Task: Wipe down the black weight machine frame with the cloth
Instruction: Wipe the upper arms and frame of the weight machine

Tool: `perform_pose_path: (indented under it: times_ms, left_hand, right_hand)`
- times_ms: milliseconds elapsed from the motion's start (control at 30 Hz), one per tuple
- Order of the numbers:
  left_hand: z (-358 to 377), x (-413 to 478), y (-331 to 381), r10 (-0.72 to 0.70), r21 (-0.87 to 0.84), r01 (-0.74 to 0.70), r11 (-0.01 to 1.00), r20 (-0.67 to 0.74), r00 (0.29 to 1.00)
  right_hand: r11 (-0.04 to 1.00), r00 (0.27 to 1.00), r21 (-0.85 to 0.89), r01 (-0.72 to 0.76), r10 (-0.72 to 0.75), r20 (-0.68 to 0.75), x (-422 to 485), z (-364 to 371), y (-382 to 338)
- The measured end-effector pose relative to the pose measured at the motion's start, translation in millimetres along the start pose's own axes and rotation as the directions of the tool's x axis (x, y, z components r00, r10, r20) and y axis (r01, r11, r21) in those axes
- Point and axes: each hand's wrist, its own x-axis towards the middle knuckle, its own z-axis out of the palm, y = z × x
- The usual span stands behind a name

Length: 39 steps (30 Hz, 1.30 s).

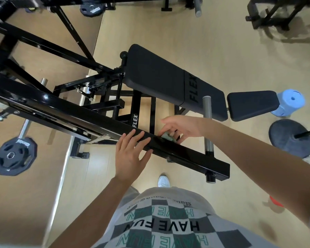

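Pale wood-look floor point(222, 42), evenly lit, with soft shadows. A black padded bench point(168, 79) marked FLEX stands mid-room. A plate point(14, 156) sits on a bar point(24, 128) at left. At right a blue roll point(290, 102) stands near a round base point(290, 138); a black rack point(275, 11) stands beyond.

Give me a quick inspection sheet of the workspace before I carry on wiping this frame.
Surface: glossy black frame beam, running diagonally across the view.
Job's things: green cloth, bunched against the beam's far edge.
Clutter: blue foam roll past the end of the bench; round black base on the floor at right.
Hands: left hand lies flat on the beam's top, fingers straight; right hand grips the cloth against the beam.
Cables: nothing seen.
Surroundings: padded bench marked FLEX behind the beam; weight plate on a bar at left; pale wood-look floor; more black racks along the top edge.
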Motion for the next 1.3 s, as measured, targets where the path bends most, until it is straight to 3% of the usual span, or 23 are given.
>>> perform_pose_path:
  times_ms: [133,367,600,933,1200,1233,1300]
  left_hand:
    - [-0.1,-0.8,1.3,-0.005,0.008,0.005,1.000,-0.004,1.000]
    - [-0.7,-2.5,-0.6,-0.010,-0.018,0.009,1.000,-0.001,1.000]
    - [2.5,-2.1,1.3,-0.017,-0.030,0.017,0.999,-0.014,1.000]
    - [1.0,-0.9,1.7,-0.017,-0.025,0.017,1.000,0.011,1.000]
    - [-0.9,-1.3,-1.7,0.006,-0.020,-0.006,1.000,0.006,1.000]
    - [-0.8,-1.4,-1.8,0.006,-0.020,-0.005,1.000,0.003,1.000]
    - [-0.9,-1.4,-1.5,0.005,-0.024,-0.005,1.000,-0.003,1.000]
  right_hand:
    - [0.998,1.000,-0.059,-0.013,0.013,-0.005,4.2,5.7,-11.8]
    - [0.966,0.984,-0.195,-0.172,0.176,0.003,-24.9,-23.6,5.4]
    - [0.969,0.981,-0.153,-0.192,0.184,-0.064,-42.2,-27.4,36.3]
    - [0.997,0.992,-0.082,0.002,-0.012,-0.123,-20.5,-2.1,24.4]
    - [0.981,0.967,0.042,0.191,-0.180,-0.182,-51.2,-3.3,75.7]
    - [0.971,0.951,0.030,0.236,-0.225,-0.213,-57.2,0.9,83.3]
    - [0.936,0.886,-0.156,0.314,-0.348,-0.307,-67.0,12.2,100.7]
